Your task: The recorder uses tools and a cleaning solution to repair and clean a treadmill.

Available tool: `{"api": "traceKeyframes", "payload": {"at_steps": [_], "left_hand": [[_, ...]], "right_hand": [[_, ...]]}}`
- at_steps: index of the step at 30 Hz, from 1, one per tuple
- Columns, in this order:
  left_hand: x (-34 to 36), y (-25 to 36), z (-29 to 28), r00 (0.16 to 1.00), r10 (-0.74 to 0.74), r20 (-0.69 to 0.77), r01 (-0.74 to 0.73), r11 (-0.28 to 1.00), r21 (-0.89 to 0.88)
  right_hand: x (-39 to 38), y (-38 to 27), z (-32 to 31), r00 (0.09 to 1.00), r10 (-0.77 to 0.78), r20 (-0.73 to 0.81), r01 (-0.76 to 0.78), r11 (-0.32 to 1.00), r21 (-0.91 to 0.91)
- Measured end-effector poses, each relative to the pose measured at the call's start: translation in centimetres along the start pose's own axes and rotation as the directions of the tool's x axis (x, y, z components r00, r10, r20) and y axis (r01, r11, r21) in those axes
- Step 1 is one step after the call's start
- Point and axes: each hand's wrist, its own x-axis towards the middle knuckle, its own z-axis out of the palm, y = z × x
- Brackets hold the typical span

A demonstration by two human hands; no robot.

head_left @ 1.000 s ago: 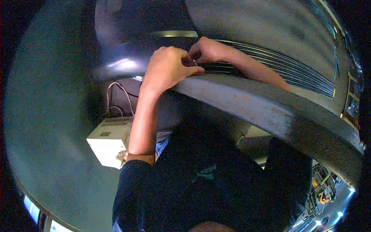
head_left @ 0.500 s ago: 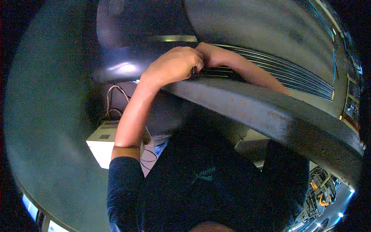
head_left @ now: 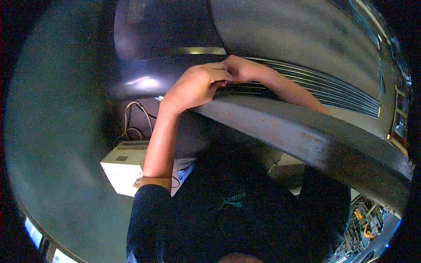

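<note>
Half-closed beside the rusty beam point(head_left: 274, 125), our left hand point(head_left: 193, 85) and right hand point(head_left: 241, 70) meet, any grip hidden from us.

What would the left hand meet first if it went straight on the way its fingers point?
Probably the right hand, just ahead of the left hand; whether they already touch is unclear.

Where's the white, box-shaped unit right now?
Head view, left of centre: the white, box-shaped unit appears just below the looped beige cable, its right side partly behind the person's bare left forearm.
</note>
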Motion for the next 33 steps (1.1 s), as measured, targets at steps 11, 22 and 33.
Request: {"api": "traceKeyframes", "payload": {"at_steps": [11,22,33], "left_hand": [[-0.4,-2.2,-0.1,0.998,0.034,0.056,-0.024,0.983,-0.181],[0.7,2.0,0.1,0.946,-0.324,0.022,0.304,0.908,0.289],[2.0,-0.6,0.6,0.936,-0.004,0.352,-0.104,0.952,0.289]], "right_hand": [[0.7,-0.4,0.5,0.995,0.024,0.101,-0.035,0.993,0.109],[0.1,2.0,0.4,0.994,0.106,0.026,-0.108,0.991,0.08],[0.5,4.4,2.1,0.995,0.07,0.064,-0.079,0.984,0.157]]}}
